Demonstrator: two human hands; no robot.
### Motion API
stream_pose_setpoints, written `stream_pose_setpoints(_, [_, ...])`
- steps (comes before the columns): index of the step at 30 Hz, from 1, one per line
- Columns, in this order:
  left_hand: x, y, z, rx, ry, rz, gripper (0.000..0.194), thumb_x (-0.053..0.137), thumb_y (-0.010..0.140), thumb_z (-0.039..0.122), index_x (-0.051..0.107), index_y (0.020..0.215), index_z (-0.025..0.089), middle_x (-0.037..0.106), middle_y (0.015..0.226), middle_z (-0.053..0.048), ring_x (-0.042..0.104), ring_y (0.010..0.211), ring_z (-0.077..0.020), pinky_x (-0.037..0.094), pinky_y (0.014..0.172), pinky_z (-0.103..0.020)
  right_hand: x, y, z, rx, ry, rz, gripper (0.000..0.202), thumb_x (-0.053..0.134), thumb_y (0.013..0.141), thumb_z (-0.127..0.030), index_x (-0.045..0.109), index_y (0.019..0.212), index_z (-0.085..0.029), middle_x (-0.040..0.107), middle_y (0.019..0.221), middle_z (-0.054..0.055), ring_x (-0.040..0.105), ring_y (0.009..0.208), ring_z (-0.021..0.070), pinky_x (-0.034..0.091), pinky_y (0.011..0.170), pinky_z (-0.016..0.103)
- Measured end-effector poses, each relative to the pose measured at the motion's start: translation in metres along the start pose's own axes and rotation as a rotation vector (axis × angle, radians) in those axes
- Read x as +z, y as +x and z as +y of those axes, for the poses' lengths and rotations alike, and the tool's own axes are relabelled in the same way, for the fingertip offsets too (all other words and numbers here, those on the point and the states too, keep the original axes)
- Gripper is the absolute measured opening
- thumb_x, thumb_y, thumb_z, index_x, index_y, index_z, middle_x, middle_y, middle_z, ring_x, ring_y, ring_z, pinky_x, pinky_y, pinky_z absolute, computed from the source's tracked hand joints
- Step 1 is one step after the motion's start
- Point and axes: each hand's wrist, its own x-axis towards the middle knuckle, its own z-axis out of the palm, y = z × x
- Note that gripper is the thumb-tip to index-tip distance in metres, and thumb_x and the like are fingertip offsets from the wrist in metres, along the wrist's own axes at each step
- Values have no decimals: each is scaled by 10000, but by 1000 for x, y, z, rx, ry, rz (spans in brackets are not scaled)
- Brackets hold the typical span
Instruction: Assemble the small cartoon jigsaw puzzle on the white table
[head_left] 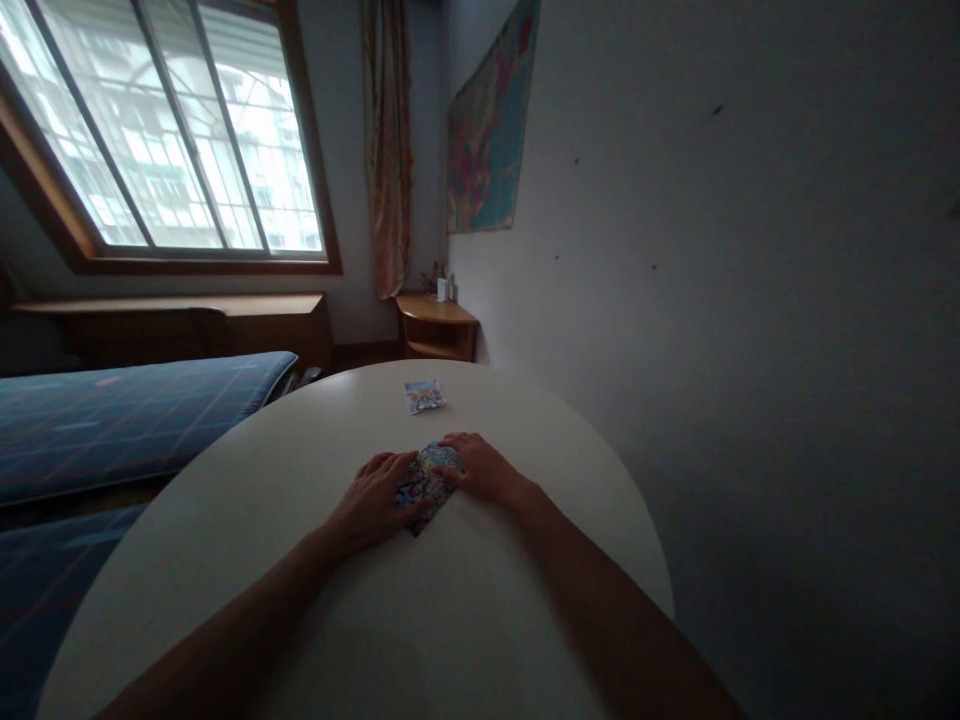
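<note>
A small flat piece with a busy, many-coloured print [429, 472] lies on the white round table [525, 610], one corner pointing towards me. At its left side, my left hand [375, 502] grips it, the fingers along the upper left edge and the thumb low across the print. My right hand [484, 468] holds the upper right side, its thumb over the print and its fingers along the far edge. Both hands cover parts of the piece, so its full outline is hidden. Farther back lies a small printed picture card [425, 396], touched by neither hand.
A grey-white wall [675, 350] runs close along the table's right side. To the left is a bed with a blue checked mattress [135, 420]. A wooden corner stand [437, 312] with small items, a curtain [390, 150] and a window [172, 130] are beyond.
</note>
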Motion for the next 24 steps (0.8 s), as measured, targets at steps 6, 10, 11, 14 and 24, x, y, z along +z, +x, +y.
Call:
stream_pose_setpoints(6, [-1, -1, 12, 40, -87, -50, 695, 664, 751, 420, 437, 1379, 228, 563, 1329, -93, 487, 1235, -297, 379, 1065, -432, 10, -21, 12, -15, 60, -39, 424, 551, 906, -391, 610, 1263, -169, 562, 1367, 141, 484, 1282, 246, 335, 1101, 399])
stream_pose_setpoints(10, [-8, -3, 13, 20, -117, -136, 702, 650, 747, 383, 431, 1392, 211, 565, 1326, -97, 481, 1253, -283, 391, 1061, -394, -1, -30, 5, 53, 67, -62, 494, 594, 868, -412, 578, 1296, -165, 578, 1345, 138, 493, 1265, 258, 343, 1089, 402])
stream_pose_setpoints(11, [-9, -4, 13, 15, -106, -148, 723, 657, 744, 419, 427, 1399, 214, 559, 1339, -100, 474, 1264, -292, 389, 1063, -404, -3, -31, 3, 86, 60, -56, 503, 611, 854, -410, 580, 1290, -162, 594, 1322, 139, 504, 1248, 264, 349, 1082, 404])
stream_pose_setpoints(14, [-10, -8, 19, -12, -48, -145, 822, 689, 702, 543, 423, 1408, 217, 522, 1395, -117, 449, 1288, -332, 363, 1076, -459, -4, -28, -3, 196, 83, -21, 469, 628, 832, -362, 607, 1245, -140, 632, 1251, 150, 548, 1183, 269, 377, 1051, 404])
stream_pose_setpoints(24, [-2, -7, 24, -113, -179, -163, 795, 721, 674, 388, 424, 1386, 195, 500, 1381, -127, 430, 1270, -331, 376, 1073, -460, -1, -17, -4, 573, 674, 179, 358, 605, 830, -265, 619, 1168, -147, 666, 1166, 125, 638, 1027, 222, 519, 860, 354])
